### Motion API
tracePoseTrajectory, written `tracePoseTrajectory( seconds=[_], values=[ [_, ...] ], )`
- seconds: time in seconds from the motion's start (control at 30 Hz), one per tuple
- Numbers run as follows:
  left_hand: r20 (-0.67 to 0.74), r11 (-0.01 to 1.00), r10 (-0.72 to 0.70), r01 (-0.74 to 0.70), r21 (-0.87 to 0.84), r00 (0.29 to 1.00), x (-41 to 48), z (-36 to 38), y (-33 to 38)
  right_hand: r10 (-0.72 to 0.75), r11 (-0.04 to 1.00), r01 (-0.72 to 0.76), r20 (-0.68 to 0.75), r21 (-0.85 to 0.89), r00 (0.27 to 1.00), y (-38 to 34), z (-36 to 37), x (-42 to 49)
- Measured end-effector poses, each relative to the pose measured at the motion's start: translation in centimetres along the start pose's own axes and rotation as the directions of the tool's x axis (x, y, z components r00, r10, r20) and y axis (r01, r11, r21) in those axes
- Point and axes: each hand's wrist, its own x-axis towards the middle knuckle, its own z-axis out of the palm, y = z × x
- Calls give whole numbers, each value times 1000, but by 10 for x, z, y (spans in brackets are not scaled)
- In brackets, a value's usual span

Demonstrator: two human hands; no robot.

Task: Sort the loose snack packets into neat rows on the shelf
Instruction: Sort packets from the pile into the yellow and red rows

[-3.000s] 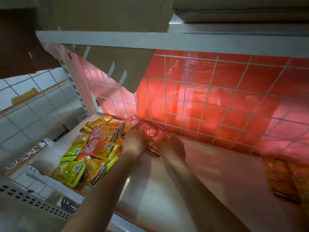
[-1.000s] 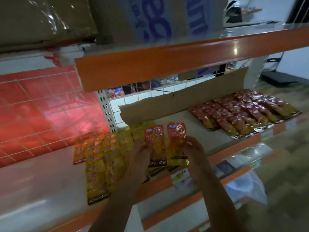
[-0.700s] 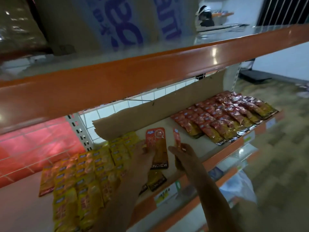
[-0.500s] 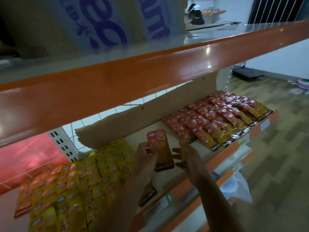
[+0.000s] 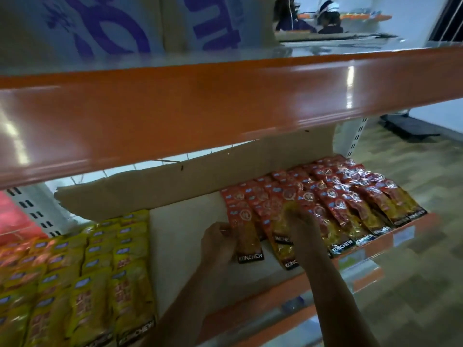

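- Orange-edged shelf [image 5: 180,229]: yellow rows [image 5: 100,266] at lower left and red rows [image 5: 350,196] at centre right look nearly done.
- Left hand [image 5: 219,242] pinches a red packet [image 5: 246,242] beside the red rows, not yet laid.
- Right hand [image 5: 304,231] touches the red rows; it is blurred, so its grip is unclear.

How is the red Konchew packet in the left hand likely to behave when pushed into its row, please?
The red Konchew packet looks like thin glossy film, so probably floppy. The left hand holds it by one edge, suggesting lightness. Its sheen may let it slide over neighbouring packets.
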Motion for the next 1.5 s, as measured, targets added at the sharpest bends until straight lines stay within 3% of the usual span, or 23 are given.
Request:
tracePoseTrajectory(
  seconds=[0.17,0.33,0.5,0.7,0.9,1.03,1.5],
  values=[
    [-36,994,47,-43,101,998,1,12,1,0,990,15,110,-141,994,4,-12,20],
    [-109,965,84,-53,258,991,-1,20,4,39,955,64,337,-290,941,6,-14,25],
    [-151,952,71,-22,306,986,-3,24,10,88,926,80,419,-369,904,7,-13,26],
    [-96,944,144,-108,310,985,-9,20,5,92,909,87,399,-408,912,10,-10,25],
    [-51,935,179,-154,320,983,-18,13,4,46,842,201,438,-501,898,15,-8,22],
    [-65,943,167,-140,302,984,-24,13,3,10,779,254,416,-574,909,20,-6,20],
    [-37,968,131,-120,219,991,-40,15,-4,-64,732,308,389,-608,919,31,1,11]
  ],
)
